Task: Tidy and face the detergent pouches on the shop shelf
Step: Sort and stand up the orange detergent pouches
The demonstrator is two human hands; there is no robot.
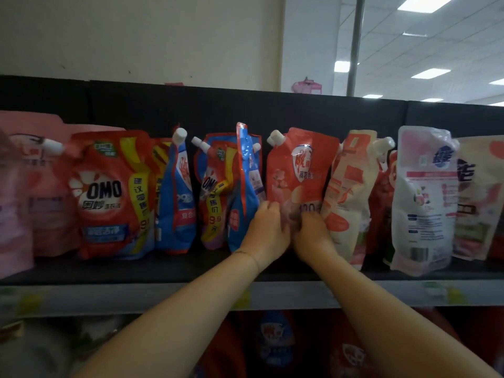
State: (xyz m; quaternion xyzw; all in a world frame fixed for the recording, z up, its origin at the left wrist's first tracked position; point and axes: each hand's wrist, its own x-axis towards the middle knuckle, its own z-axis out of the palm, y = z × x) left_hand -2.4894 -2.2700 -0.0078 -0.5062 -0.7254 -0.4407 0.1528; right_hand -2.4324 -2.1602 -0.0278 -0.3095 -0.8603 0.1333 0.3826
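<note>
1. Nearest me, below the red pouch [300, 170], a lower tier holds more pouches [275, 341], too blurred to read.
2. The shelf [163, 296] lip runs under the red pouch; my hands hide its base.
3. My left hand [268, 227] curls round the red pouch's lower left corner and my right hand [313, 231] round its lower right. Both grip it low, I judge so that the soft bag turns from its base without buckling.
4. The red pouch stands upright, front towards me, so it looks nearly faced.
5. Just left of it a blue pouch [249, 186] stands edge-on; the OMO pouch [106, 192] farther left faces out. Right of it a cream pouch [349, 186] leans in, and beyond that a white pouch [422, 203] shows its barcode side. These probably need turning.
6. Behind the red pouch is the dark back panel [191, 105].
</note>
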